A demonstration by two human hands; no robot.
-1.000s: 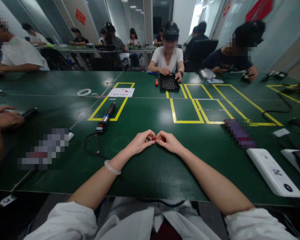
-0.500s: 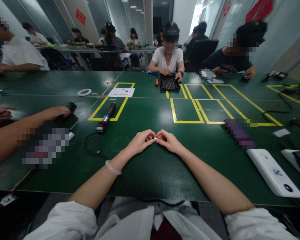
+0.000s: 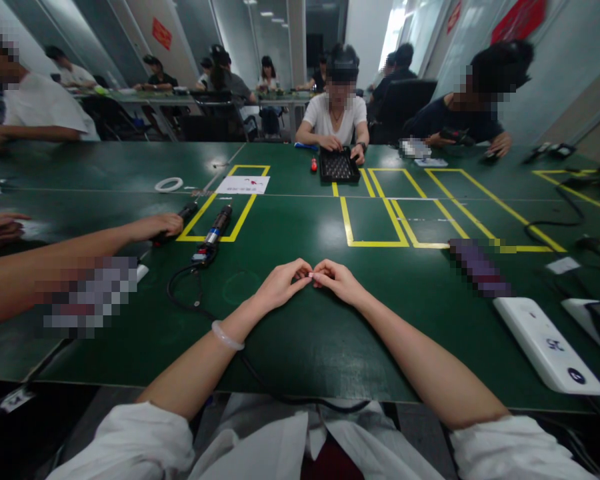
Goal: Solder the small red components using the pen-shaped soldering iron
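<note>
My left hand (image 3: 283, 281) and my right hand (image 3: 339, 280) meet fingertip to fingertip just above the green table (image 3: 300, 347). Thumb and fingers are pinched together on both hands. Whatever lies between the fingertips is too small and too covered to name. To the left of my left hand lies an electric screwdriver (image 3: 217, 228) with a dark body and a silver-blue band, partly inside a yellow tape outline. Its black cable (image 3: 173, 293) loops on the table and runs beneath my left forearm.
From the left, a co-worker's hand (image 3: 165, 227) grips a dark tool. A white power bank (image 3: 550, 343) and a phone (image 3: 480, 267) lie at right. Across the table a person handles a black tray (image 3: 339, 167); a white ring (image 3: 169, 184) and paper sheet (image 3: 243, 185) lie at the back left.
The small shiny silver spot between my fingertips no longer shows; my hands have barely moved. The co-worker's hand at left has moved right with the dark tool, towards the electric screwdriver.
</note>
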